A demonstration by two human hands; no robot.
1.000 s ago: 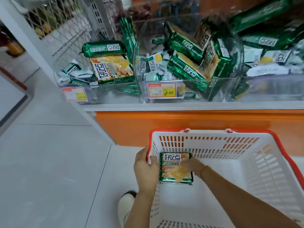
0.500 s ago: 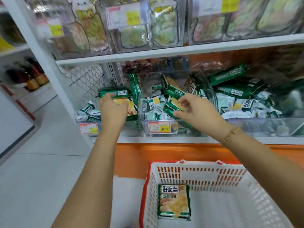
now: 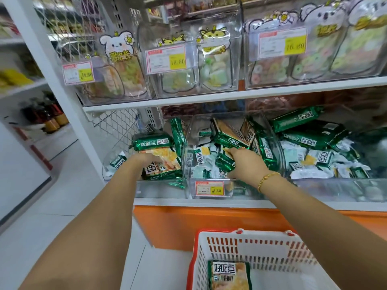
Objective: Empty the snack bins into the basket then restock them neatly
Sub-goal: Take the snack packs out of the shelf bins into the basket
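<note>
Clear plastic snack bins stand on the lower shelf, filled with green cracker packs. My left hand (image 3: 144, 159) reaches into the left bin (image 3: 159, 188) and lies on a flat green and yellow pack (image 3: 167, 162); its grip is blurred. My right hand (image 3: 245, 162) is inside the middle bin (image 3: 188, 155), fingers curled round a green pack (image 3: 225, 162). The white basket with a red rim (image 3: 270, 251) stands on the floor below, with one cracker pack (image 3: 229, 276) lying in it.
The right bin (image 3: 335, 187) holds more green packs and small white sachets. Above, a shelf (image 3: 230, 96) carries clear bins of sweets with price tags. An orange base panel (image 3: 178, 225) runs under the lower shelf. Grey floor lies to the left.
A second ago both hands were laying a pack in the basket. They then rose to the bins, and since half a second ago they have dropped lower onto packs.
</note>
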